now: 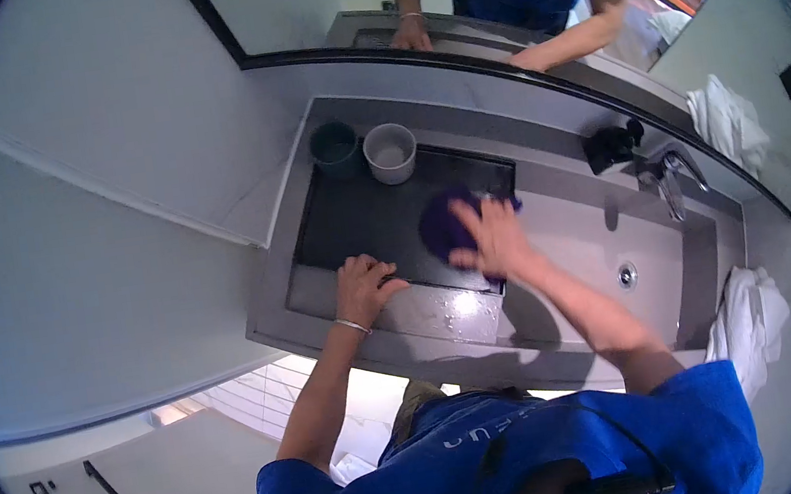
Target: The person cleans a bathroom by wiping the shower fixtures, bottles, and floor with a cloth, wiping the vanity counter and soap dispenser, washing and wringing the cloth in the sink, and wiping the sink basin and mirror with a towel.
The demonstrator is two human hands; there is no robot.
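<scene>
A black tray [361, 213] lies on the grey counter [268, 304] left of the sink. My right hand [497, 239] presses a dark purple cloth [443, 226] onto the tray's right part, fingers spread over it. At the tray's front edge rests my left hand [366, 289], its fingers apart and nothing in them. A dark green cup [336, 151] and a light grey cup [391, 154] stand side by side at the tray's back left corner. Wet drops shine on the surface in front of the tray.
The sink basin [574, 233] with its drain is on the right, below a chrome faucet [675, 180]. A black object [610, 149] stands beside the faucet. White towels [750, 320] hang at the right end. A mirror [527, 30] runs along the back.
</scene>
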